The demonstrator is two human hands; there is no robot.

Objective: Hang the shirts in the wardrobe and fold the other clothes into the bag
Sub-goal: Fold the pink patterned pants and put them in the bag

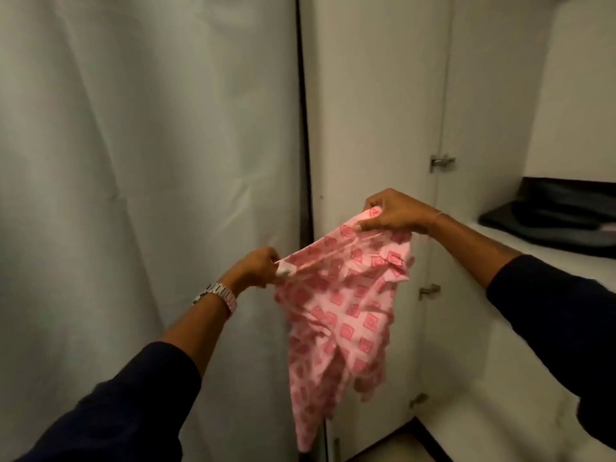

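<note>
A pink shirt (343, 321) with a pattern of red squares hangs in the air in front of the white wardrobe door (370, 121). My left hand (258, 268) pinches one corner of its top edge, lower and to the left. My right hand (390, 211) grips the other end of that edge, higher and to the right. The cloth is stretched between both hands and the rest droops down toward the floor. No hanger is visible.
A pale curtain (143, 161) fills the left half of the view. The open wardrobe door carries metal hinges (441, 163). A white shelf (520, 241) at the right holds a dark bag (560, 218).
</note>
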